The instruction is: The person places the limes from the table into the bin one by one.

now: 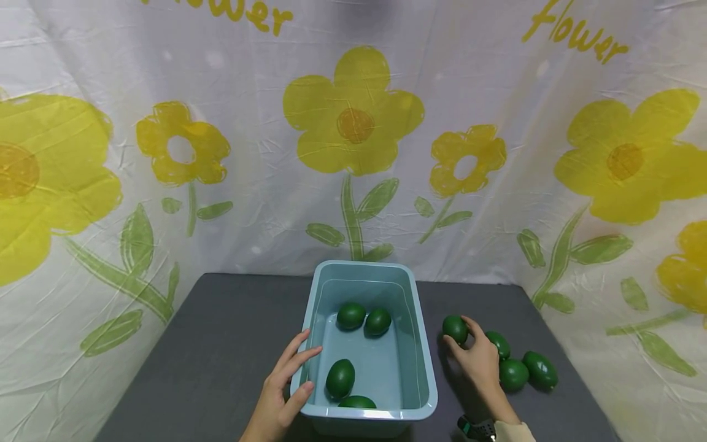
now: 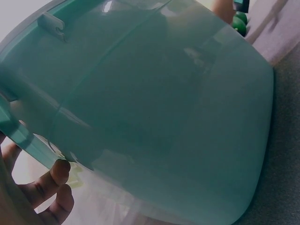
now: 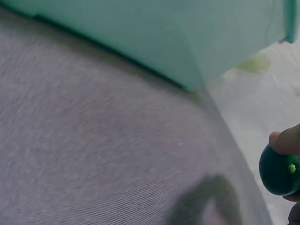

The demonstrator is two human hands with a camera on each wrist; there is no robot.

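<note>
Left hand [image 1: 278,393]: fingers spread, rested on the left rim of a pale-blue rectangular plastic basin [image 1: 397,414].
Glossy dark-green oval fruit [image 1: 455,329]: held right of the basin; judged light, firm, slightly slippery; best gripped about its middle.
Right hand [image 1: 479,362]: fruit pinched by thumb and fingers; wrist angled toward far left.

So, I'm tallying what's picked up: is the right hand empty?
No, the right hand pinches a green fruit beside the light-blue bin.
</note>
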